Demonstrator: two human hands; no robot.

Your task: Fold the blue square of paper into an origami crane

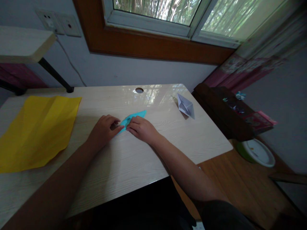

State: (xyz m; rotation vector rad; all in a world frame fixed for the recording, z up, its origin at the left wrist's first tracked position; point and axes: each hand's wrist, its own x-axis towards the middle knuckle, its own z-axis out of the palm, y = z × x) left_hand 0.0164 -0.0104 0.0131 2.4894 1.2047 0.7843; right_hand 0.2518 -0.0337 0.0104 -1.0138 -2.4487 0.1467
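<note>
A small folded piece of blue paper (139,114) lies between my two hands near the middle of the desk, its pointed end toward the far right. My left hand (105,127) pinches the paper's near left end between thumb and fingers. From the right, my right hand (141,128) has its bent fingers closed on the middle of the paper and covers part of it. Further right on the desk stands a folded white paper boat (185,106). A large sheet of yellow paper (43,131) lies to the left, its edges slightly lifted.
The pale desk (134,159) meets the wall below a window. A round cable hole (139,90) is near its back edge. At the back left, a raised shelf (26,44) rests on black legs. A dark cabinet (225,108) and a round bin (256,152) are beyond the right edge.
</note>
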